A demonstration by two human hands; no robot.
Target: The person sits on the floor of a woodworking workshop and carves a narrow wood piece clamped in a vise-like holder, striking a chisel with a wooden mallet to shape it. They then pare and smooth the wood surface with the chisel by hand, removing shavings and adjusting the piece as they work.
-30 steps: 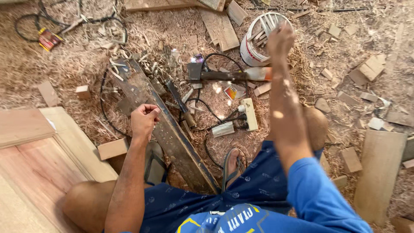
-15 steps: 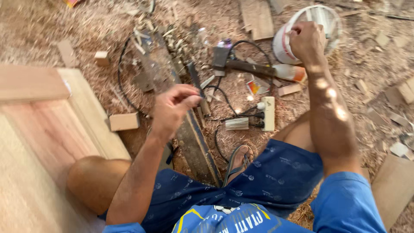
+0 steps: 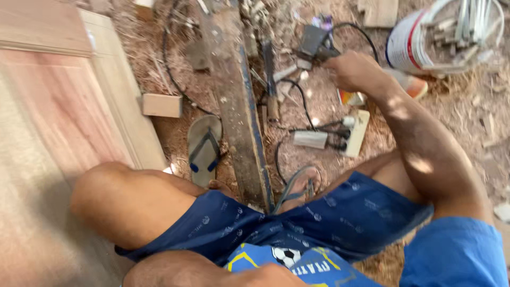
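Observation:
My right hand point(image 3: 353, 72) reaches forward over the sawdust floor, its fingers curled against the end of a dark power tool point(image 3: 316, 42). Whether it grips the tool is unclear. A black cable point(image 3: 297, 95) loops below it toward a white power strip point(image 3: 357, 133) and a grey adapter point(image 3: 311, 139). Only a sliver of my left hand point(image 3: 271, 275) shows at the bottom edge, above my blue shirt, and its fingers are hidden. A long dirty plank with a blue edge point(image 3: 239, 106) runs from my legs toward the top of the view.
A white bucket of sticks point(image 3: 419, 45) stands at the top right, with an orange-capped bottle point(image 3: 411, 85) beside it. A pale wooden door panel point(image 3: 64, 106) fills the left. A wood block point(image 3: 162, 105) and a flip-flop point(image 3: 204, 143) lie between the panel and the plank; another sandal point(image 3: 297, 186) lies by my leg.
My right hand has pulled back from the white bucket to the dark tool. My left hand has left the plank and dropped toward my lap. The view has tilted down and left.

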